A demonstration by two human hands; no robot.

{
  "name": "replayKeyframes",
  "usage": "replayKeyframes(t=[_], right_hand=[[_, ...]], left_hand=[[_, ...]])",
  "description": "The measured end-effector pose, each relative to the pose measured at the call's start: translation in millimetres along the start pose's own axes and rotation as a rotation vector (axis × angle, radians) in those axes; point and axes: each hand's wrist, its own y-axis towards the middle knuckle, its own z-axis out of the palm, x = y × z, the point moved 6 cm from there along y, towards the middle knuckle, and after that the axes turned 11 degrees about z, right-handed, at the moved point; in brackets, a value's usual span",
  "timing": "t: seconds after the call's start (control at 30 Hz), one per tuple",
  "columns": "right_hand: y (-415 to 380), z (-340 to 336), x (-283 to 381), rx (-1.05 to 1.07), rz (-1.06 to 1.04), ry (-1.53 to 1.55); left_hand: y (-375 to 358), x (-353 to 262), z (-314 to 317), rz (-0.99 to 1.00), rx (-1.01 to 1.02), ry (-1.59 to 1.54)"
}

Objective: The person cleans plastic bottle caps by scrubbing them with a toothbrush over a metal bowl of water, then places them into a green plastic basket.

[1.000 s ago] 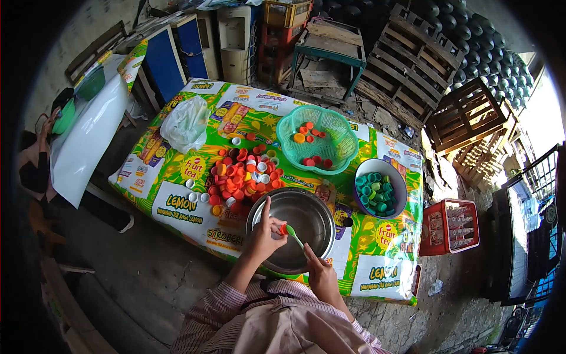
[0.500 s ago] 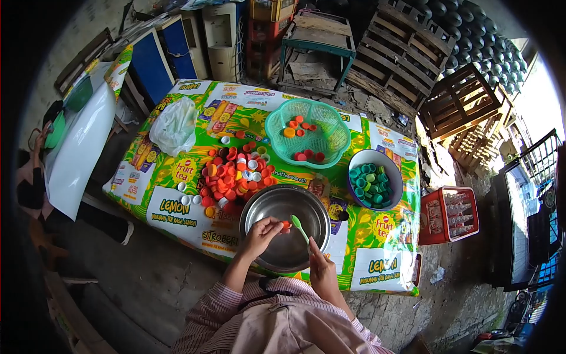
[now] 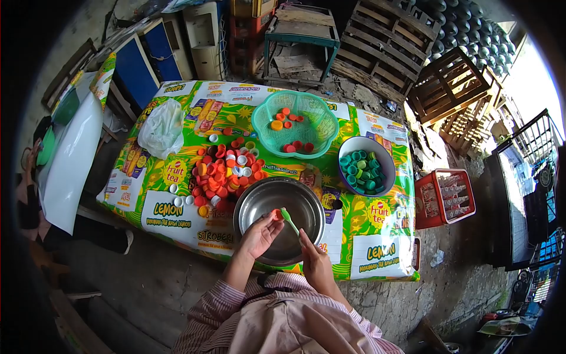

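Note:
Over a steel bowl [image 3: 252, 199], my left hand [image 3: 259, 237] is turned partly palm up and pinches a red bottle cap [image 3: 275, 215] at its fingertips. My right hand [image 3: 317, 264] grips a light green toothbrush [image 3: 292, 222] by its handle, and the brush head is right beside the cap. A pile of mostly red bottle caps [image 3: 221, 177], with some white and orange ones, lies left of the bowl. Behind it, a turquoise plastic basket [image 3: 263, 138] contains several red and orange caps. Green caps [image 3: 367, 171] fill part of a round bowl [image 3: 386, 158] on the right.
A crumpled clear plastic bag [image 3: 161, 128] lies on the table's left part. The table [image 3: 377, 227] has a bright printed cover. Beyond its right edge stands a red crate [image 3: 439, 200]; wooden pallets [image 3: 383, 44] lean at the back. Another person's arm [image 3: 30, 171] shows at far left.
My left hand has rolled more palm up with the cap. The toothbrush head has moved down and left, closer to the cap. The whole view has shifted slightly.

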Motion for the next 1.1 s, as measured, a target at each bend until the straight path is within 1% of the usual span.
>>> replayKeyframes(t=[0.07,0.1,0.17,0.23,0.3,0.33,0.37,0.43,0.5,0.57,0.6,0.63,0.67,0.77,0.8,0.83,0.87,0.9,0.93,0.97,1.03,1.07,1.1], right_hand=[[-1.0,-1.1,-0.7,0.015,0.064,-0.012],[-2.8,1.5,0.1,0.015,0.064,-0.011],[-8.8,10.3,5.0,0.069,-0.009,-0.025],[-7.1,10.8,0.3,0.056,0.023,0.019],[-10.8,4.7,0.8,-0.049,-0.055,0.044],[-15.0,4.6,9.3,0.033,-0.045,-0.024],[-16.3,12.5,3.1,0.067,-0.057,-0.043],[-10.7,10.0,-1.3,-0.065,-0.069,0.095],[-9.7,5.1,0.0,-0.06,-0.062,0.056],[-8.7,5.0,0.8,-0.06,-0.049,0.022],[-1.5,6.5,-0.1,-0.051,-0.066,0.012],[0.0,7.8,-0.8,-0.034,-0.067,0.001],[4.3,3.9,-1.6,-0.099,-0.08,0.028],[12.1,-5.4,5.8,-0.102,-0.074,0.047],[13.1,-1.2,1.7,-0.007,-0.001,-0.068],[14.8,-3.3,2.4,-0.009,-0.007,-0.068],[17.6,-6.4,3.1,-0.015,-0.014,0.007],[19.0,-10.0,3.0,-0.019,-0.018,0.084],[21.2,-15.2,-1.3,-0.018,0.033,0.025],[22.0,-17.8,0.8,-0.021,0.026,0.027],[16.5,-21.5,9.7,-0.025,-0.078,0.007],[13.8,-16.0,10.2,0.051,-0.064,-0.023],[13.6,-13.7,7.3,0.048,-0.062,-0.02]], left_hand=[[-3.2,-1.3,-7.6,0.011,-0.172,0.063],[-3.1,-2.4,-10.6,0.011,-0.173,0.065],[0.6,1.0,-9.0,-0.026,0.013,-0.071],[2.6,3.7,-14.8,0.003,0.002,-0.066],[-5.5,10.4,-24.9,-0.07,-0.124,-0.073],[-6.4,9.0,-15.4,-0.062,-0.053,-0.062],[-5.4,11.5,-18.0,-0.068,-0.055,-0.128],[-4.9,12.5,-18.2,-0.088,-0.024,-0.162],[-3.5,13.3,-14.0,-0.1,0.007,-0.201],[-4.3,14.9,-10.5,-0.125,-0.039,-0.214],[2.2,11.4,-4.5,-0.113,0.015,-0.191],[4.2,11.4,-3.9,-0.112,0.021,-0.191],[4.5,13.8,-3.5,-0.129,0.044,-0.186],[2.8,18.3,-2.4,-0.15,0.045,-0.153],[2.8,18.1,-2.3,-0.138,0.042,-0.084],[4.6,16.7,-1.3,-0.126,0.039,-0.015],[3.4,15.4,-3.6,-0.101,-0.028,0.05],[3.6,15.5,-7.9,-0.096,-0.026,0.051],[4.3,9.8,-16.7,0.02,-0.007,0.329],[7.9,2.2,-20.4,0.138,0.014,0.607],[5.0,-7.6,-3.9,0.121,-0.001,0.57],[6.1,-8.3,-2.1,0.095,0.025,0.594],[6.4,-8.3,1.2,0.068,0.051,0.617]])
